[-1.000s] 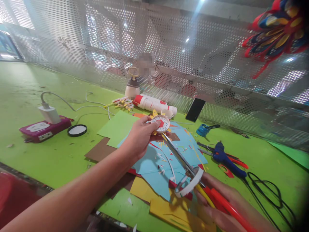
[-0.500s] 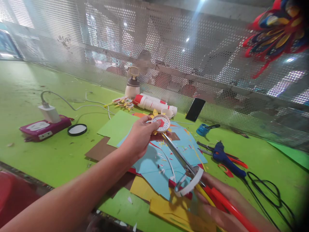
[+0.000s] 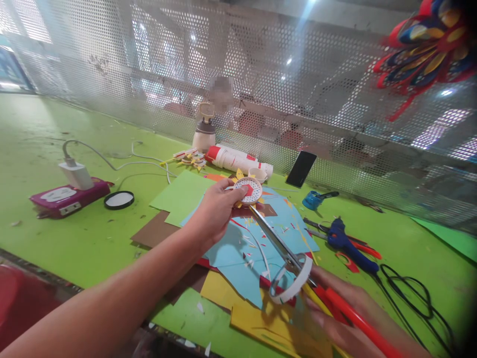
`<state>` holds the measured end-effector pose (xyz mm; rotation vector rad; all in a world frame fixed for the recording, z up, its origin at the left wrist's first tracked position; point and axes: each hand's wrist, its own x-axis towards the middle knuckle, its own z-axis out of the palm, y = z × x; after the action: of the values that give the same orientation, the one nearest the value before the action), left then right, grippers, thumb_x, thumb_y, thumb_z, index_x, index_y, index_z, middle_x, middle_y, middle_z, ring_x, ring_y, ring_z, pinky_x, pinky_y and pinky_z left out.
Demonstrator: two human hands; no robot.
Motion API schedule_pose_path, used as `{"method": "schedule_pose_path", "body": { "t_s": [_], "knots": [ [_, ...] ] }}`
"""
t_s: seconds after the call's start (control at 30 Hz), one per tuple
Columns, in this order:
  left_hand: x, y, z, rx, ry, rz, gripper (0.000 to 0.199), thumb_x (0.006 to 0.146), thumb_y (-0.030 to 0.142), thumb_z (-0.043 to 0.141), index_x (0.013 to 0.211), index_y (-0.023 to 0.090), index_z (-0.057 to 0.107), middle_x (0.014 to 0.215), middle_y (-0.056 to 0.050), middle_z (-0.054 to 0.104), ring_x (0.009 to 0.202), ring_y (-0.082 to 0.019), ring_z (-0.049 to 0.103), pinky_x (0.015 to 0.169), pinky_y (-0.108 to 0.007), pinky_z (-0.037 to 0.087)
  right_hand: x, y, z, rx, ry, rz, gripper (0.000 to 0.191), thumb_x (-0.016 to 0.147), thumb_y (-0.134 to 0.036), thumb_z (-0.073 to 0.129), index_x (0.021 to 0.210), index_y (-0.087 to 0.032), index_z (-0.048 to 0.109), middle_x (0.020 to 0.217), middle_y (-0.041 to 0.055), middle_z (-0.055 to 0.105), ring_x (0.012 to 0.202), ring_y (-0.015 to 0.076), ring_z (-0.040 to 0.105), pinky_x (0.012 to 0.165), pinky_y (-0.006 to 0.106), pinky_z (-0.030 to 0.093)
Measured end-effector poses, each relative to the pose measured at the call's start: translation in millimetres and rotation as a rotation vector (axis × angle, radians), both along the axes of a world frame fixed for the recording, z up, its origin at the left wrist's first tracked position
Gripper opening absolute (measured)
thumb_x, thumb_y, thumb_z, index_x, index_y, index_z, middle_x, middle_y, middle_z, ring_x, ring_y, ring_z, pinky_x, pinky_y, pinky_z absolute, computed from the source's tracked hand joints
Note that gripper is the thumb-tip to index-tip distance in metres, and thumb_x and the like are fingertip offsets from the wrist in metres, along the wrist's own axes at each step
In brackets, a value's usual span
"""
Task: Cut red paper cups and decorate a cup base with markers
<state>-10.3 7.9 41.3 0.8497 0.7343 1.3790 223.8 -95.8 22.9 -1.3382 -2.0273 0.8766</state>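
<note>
Between thumb and fingers, my left hand (image 3: pixel 219 206) holds a small round paper piece (image 3: pixel 253 191) with a dotted face, a red centre and yellow points around its rim. My right hand (image 3: pixel 343 308) grips red-handled scissors (image 3: pixel 278 238), whose long blades point up and left to the lower edge of the round piece. A white paper ring (image 3: pixel 298 286) hangs around the scissors near their pivot. Something yellow and long lies along the handles in the same hand. Light blue paper (image 3: pixel 238 268) with small scraps lies under both hands.
A blue glue gun (image 3: pixel 346 246) with its black cable lies right, beside a blue jar (image 3: pixel 313 200) and a phone (image 3: pixel 301 169). Behind are a paper roll (image 3: pixel 242 160) and a bottle (image 3: pixel 204 135). A purple power strip (image 3: pixel 70 199) sits left. Perforated metal stands behind.
</note>
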Motion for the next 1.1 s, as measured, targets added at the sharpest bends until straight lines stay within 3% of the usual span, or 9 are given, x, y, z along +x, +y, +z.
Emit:
{"method": "schedule_pose_path", "body": {
  "t_s": [0.1,0.2,0.4,0.5,0.7,0.9,1.0,1.1],
  "knots": [
    [-0.3,0.0,0.2,-0.013,-0.009,-0.005,0.005,0.087,0.005,0.054,0.088,0.009,0.055,0.082,-0.011,0.071,0.061,-0.018,0.071,0.063,-0.033,0.06,-6.0,0.4,4.8,-0.064,0.08,-0.019,0.043,0.081,-0.04,0.064,0.122,-0.031,0.071,0.112,0.0085,0.074,0.093,0.0304,0.071,0.075,0.035,0.059],
    [0.0,-0.7,0.6,-0.02,-0.017,-0.014,0.006,0.086,0.004,0.053,0.089,0.009,0.055,0.081,-0.011,0.07,0.06,-0.019,0.071,0.063,-0.033,0.059,-6.5,2.2,5.5,-0.082,0.11,-0.028,0.039,0.08,-0.037,0.067,0.117,-0.029,0.074,0.112,0.0086,0.074,0.095,0.0314,0.07,0.077,0.036,0.058],
    [1.2,-2.1,1.2,-0.019,0.0,-0.026,0.006,0.088,0.005,0.052,0.092,0.007,0.055,0.083,-0.013,0.07,0.062,-0.019,0.072,0.064,-0.033,0.059,-5.5,-2.4,3.7,-0.045,0.084,-0.082,0.04,0.079,-0.037,0.066,0.118,-0.032,0.074,0.098,0.007,0.077,0.069,0.0258,0.069,0.062,0.034,0.057],
    [1.5,-1.9,0.6,-0.018,0.006,-0.035,0.008,0.088,0.005,0.052,0.095,0.007,0.056,0.084,-0.012,0.07,0.062,-0.019,0.072,0.064,-0.033,0.059,-9.1,-4.5,7.0,-0.031,0.079,-0.083,0.038,0.08,-0.042,0.064,0.116,-0.036,0.074,0.098,0.0051,0.077,0.066,0.0247,0.068,0.061,0.035,0.057],
    [1.7,-1.0,-0.5,-0.017,-0.007,-0.037,0.009,0.088,0.006,0.053,0.096,0.006,0.057,0.089,-0.014,0.07,0.063,-0.019,0.072,0.065,-0.034,0.06,-8.7,1.0,11.4,-0.064,0.129,0.031,0.033,0.083,-0.045,0.063,0.112,-0.034,0.077,0.104,0.0069,0.076,0.084,0.0284,0.071,0.076,0.036,0.058],
    [-0.4,1.8,-0.6,-0.019,-0.009,0.015,0.004,0.087,0.006,0.054,0.089,0.009,0.056,0.084,-0.011,0.071,0.061,-0.018,0.071,0.066,-0.034,0.06,-3.1,6.2,12.9,-0.149,-0.047,0.103,0.039,0.084,-0.03,0.065,0.122,-0.027,0.071,0.107,0.0092,0.075,0.096,0.0308,0.07,0.083,0.037,0.057],
    [-2.6,4.2,-1.4,0.006,-0.03,0.052,0.005,0.088,0.007,0.055,0.086,0.011,0.055,0.082,-0.009,0.07,0.062,-0.017,0.071,0.067,-0.033,0.059,1.2,5.5,15.5,-0.088,-0.152,0.078,0.041,0.081,-0.027,0.07,0.122,-0.03,0.071,0.114,0.008,0.074,0.106,0.0321,0.067,0.09,0.037,0.055],
    [-4.1,5.5,-1.4,0.02,-0.046,0.08,0.005,0.089,0.008,0.055,0.085,0.011,0.055,0.078,-0.008,0.07,0.063,-0.016,0.071,0.066,-0.03,0.058,11.4,8.2,10.8,0.012,-0.324,0.027,0.037,0.082,-0.03,0.067,0.119,-0.03,0.071,0.113,0.0092,0.073,0.101,0.0316,0.069,0.091,0.041,0.054]
  ]
}}
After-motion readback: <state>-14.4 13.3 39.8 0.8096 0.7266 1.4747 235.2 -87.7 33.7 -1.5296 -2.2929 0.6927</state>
